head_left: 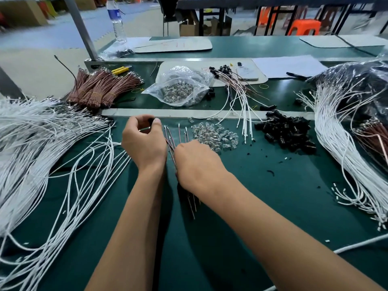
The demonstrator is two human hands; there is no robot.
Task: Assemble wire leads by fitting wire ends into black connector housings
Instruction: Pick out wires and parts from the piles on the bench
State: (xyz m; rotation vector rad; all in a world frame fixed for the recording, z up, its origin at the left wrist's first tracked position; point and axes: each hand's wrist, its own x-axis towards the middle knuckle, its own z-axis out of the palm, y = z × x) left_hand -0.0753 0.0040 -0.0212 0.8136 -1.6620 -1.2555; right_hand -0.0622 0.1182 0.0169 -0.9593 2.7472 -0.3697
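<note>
My left hand is pinching a black connector housing in its fingers; my right hand is gripping brown wires on the counter.

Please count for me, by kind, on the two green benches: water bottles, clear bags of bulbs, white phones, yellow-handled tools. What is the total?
Water bottle: 1
Clear bag of bulbs: 1
White phone: 1
Yellow-handled tool: 1
Total: 4

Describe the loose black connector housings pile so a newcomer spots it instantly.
Start at the green work mat; look to its far right part. The black connector housings lie heaped between the clear bulbs and white wires. They are the only loose, matte black stubby pieces with no wires.
</note>
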